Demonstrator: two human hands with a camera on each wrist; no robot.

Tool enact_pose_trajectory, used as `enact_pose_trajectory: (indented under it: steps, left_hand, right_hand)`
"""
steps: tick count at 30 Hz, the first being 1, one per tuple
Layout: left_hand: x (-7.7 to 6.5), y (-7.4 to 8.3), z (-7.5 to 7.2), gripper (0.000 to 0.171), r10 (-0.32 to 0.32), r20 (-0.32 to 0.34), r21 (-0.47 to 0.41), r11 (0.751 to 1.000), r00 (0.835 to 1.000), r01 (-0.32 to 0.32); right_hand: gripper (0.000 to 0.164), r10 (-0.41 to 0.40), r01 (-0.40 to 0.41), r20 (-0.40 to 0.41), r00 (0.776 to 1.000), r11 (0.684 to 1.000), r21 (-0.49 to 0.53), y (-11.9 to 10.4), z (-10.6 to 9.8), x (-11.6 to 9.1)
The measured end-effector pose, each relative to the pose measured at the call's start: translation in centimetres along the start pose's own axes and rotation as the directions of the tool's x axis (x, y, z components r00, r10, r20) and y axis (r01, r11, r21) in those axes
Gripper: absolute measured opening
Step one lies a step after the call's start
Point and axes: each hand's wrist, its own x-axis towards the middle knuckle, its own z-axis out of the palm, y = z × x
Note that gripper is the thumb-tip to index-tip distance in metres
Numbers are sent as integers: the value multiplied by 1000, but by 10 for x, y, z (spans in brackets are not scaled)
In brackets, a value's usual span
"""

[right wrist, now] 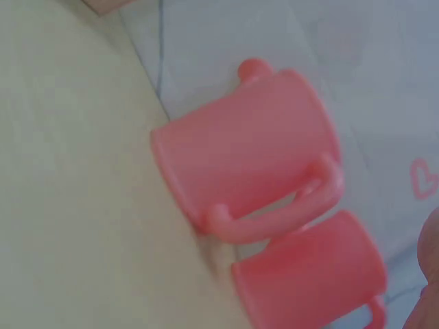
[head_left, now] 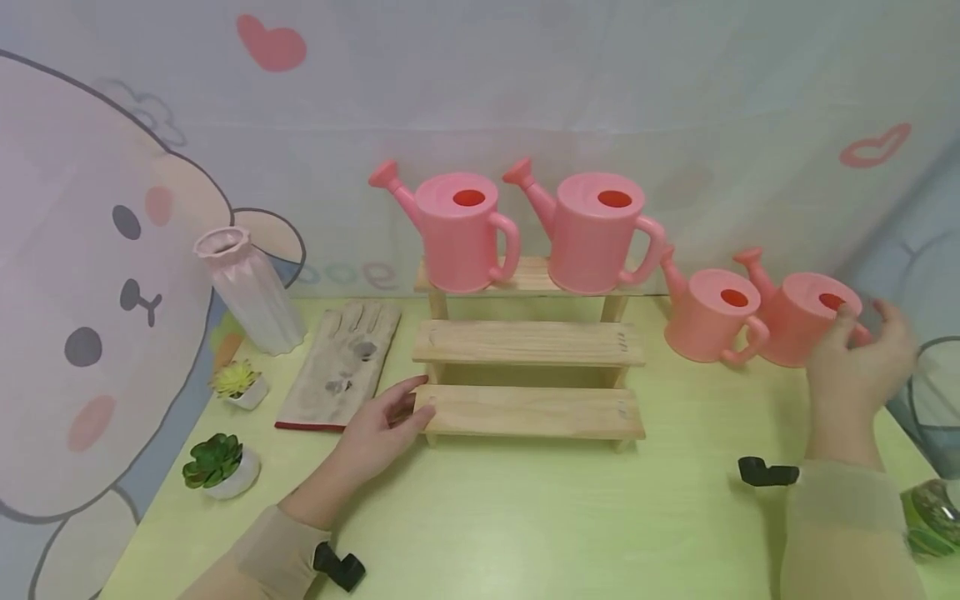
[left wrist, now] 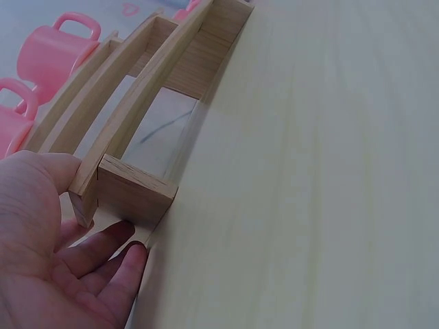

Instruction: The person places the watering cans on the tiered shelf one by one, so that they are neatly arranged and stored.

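My left hand [head_left: 378, 433] holds the left end of the lowest board of a three-step wooden stand [head_left: 525, 411]. In the left wrist view its thumb [left wrist: 60, 168] lies against the board, with the other fingers beneath, beside the stand's leg. Two larger pink watering cans [head_left: 459, 237] stand on the top step, spouts to the left. On the table right of the stand are two smaller pink watering cans [head_left: 697, 321]. My right hand [head_left: 858, 358] is at the handle of the rightmost can [head_left: 798, 321], fingers spread and partly overlapping it.
A beige work glove [head_left: 341, 367] lies left of the stand. Beyond it are a leaning white vase [head_left: 258, 292] and two small potted succulents [head_left: 236, 475]. A green object [head_left: 930, 521] sits at the right edge. A printed cloth [head_left: 600, 75] hangs behind the table.
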Motion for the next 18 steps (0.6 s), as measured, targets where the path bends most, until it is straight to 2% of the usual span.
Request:
enact_pose_trajectory:
  steps: [5, 9, 14, 18]
  left_hand:
    - [0, -1, -1, 61, 5, -2, -7, 1000, 1000, -5]
    - [0, -1, -1, 61, 12, 2, -4, 1000, 1000, -12]
    - [1, -3, -1, 60, 11, -3, -3, 1000, 1000, -11]
    - [2, -3, 0, 61, 17, 5, -17, 1000, 1000, -17]
  right_hand:
    - [56, 44, -45, 60, 997, 999, 27, 28, 6, 12]
    - [58, 103, -111, 133, 986, 992, 55, 41, 10, 20]
    - [58, 123, -141, 151, 981, 984, 111, 48, 13, 22]
    - [56, 169, -193, 159, 973, 969, 152, 49, 13, 22]
